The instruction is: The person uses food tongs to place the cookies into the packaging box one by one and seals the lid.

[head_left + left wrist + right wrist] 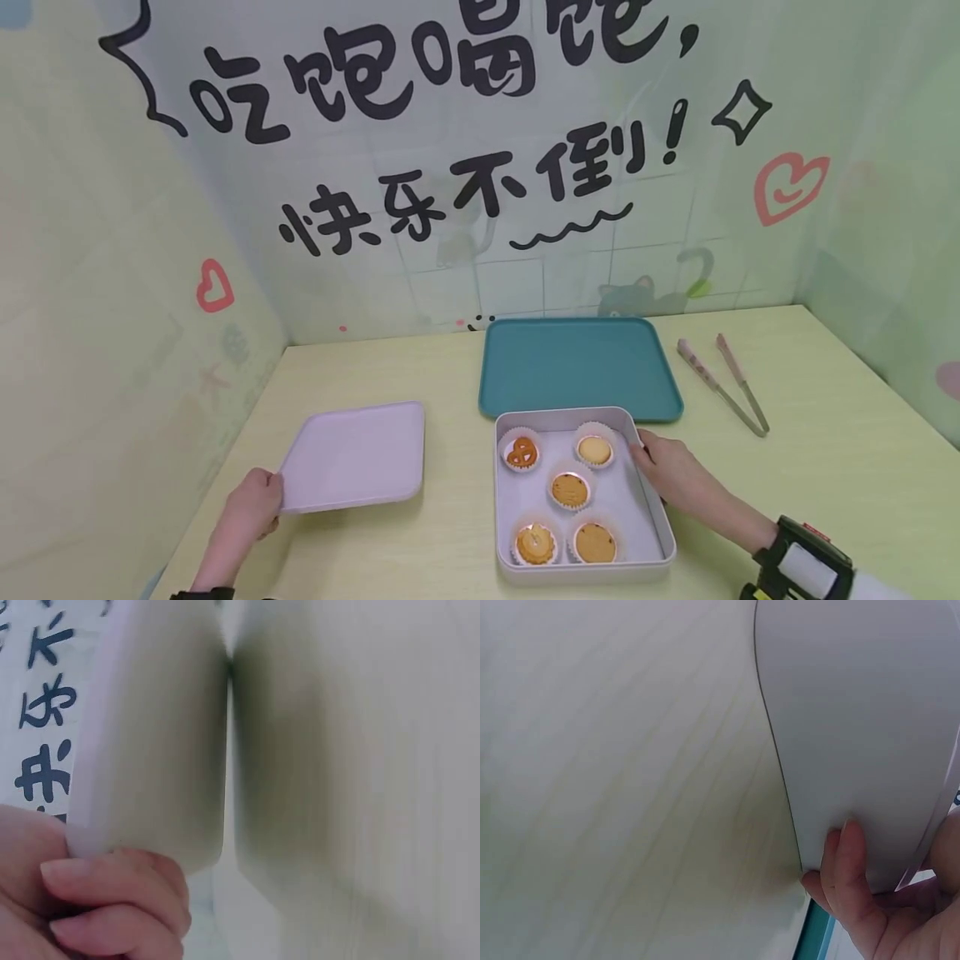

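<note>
My left hand (253,504) grips the left end of a flat lilac lid (356,458), which is tilted with its near edge above the table. In the left wrist view, curled fingers (124,904) lie under the lid's near corner. A white rectangular box (660,533) stands open on the table, holding several cookies in paper cups, among them a pretzel (522,452) and a round cookie (570,491). My right hand (678,471) holds the box's right wall near the far corner, thumb at the rim. Its fingers (847,862) press on the outer side in the right wrist view.
Right behind the box lies a teal tray (577,367). Pink-handled metal tongs (727,387) rest spread apart to its right. A printed cloth backdrop (450,275) rises at the table's back and sides.
</note>
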`<state>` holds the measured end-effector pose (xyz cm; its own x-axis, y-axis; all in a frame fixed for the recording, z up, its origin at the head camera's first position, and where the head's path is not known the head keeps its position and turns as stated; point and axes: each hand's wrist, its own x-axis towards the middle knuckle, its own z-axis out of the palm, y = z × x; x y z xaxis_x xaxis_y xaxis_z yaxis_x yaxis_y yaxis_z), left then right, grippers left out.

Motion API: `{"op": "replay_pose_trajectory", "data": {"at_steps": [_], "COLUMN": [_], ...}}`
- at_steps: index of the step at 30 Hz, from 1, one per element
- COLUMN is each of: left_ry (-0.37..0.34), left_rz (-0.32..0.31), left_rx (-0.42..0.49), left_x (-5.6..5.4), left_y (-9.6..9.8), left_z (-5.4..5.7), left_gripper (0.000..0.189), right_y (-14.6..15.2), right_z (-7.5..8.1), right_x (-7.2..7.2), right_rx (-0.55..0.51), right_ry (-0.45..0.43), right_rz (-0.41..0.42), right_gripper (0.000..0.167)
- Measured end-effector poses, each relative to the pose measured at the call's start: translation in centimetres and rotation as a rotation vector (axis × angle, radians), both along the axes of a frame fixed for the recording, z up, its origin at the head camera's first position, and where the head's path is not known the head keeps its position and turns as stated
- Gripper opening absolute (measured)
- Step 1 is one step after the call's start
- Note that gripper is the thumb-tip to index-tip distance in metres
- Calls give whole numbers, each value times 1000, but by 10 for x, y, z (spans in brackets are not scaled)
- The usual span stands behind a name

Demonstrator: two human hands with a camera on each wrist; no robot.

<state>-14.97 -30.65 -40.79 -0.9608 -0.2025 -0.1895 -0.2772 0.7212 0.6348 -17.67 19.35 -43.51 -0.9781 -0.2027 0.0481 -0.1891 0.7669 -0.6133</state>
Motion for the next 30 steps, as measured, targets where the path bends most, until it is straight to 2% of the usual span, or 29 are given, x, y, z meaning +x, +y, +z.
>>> {"op": "replay_pose_trajectory", "data": {"at_steps": [3, 6, 13, 16, 20, 26, 30], "left_ry": [20, 65, 169, 209, 243, 274, 293], "left_rz": [28, 55, 96, 73, 25, -58, -103], "left_rx": [148, 244, 378, 404, 427, 484, 522], "left_x": [-4, -9, -23, -28, -36, -40, -40], "left_y": [9, 23, 76, 106, 147, 203, 228], "left_z": [1, 5, 26, 35, 42, 40, 36], "left_gripper": [29, 27, 30, 28, 24, 20, 19], "right_y": [1, 2, 4, 5, 7, 8, 9], "right_z": [-1, -1, -3, -3, -3, -3, 2], "right_x": [0, 0, 1, 3, 3, 2, 0], "right_rx": [-1, -1, 3, 1, -5, -16, -59], "right_ry": [4, 11, 9, 13, 16, -15, -64], "right_rz": [1, -2, -25, -31, -32, -32, -36], "right_gripper": [31, 30, 30, 29, 29, 30, 30]}}
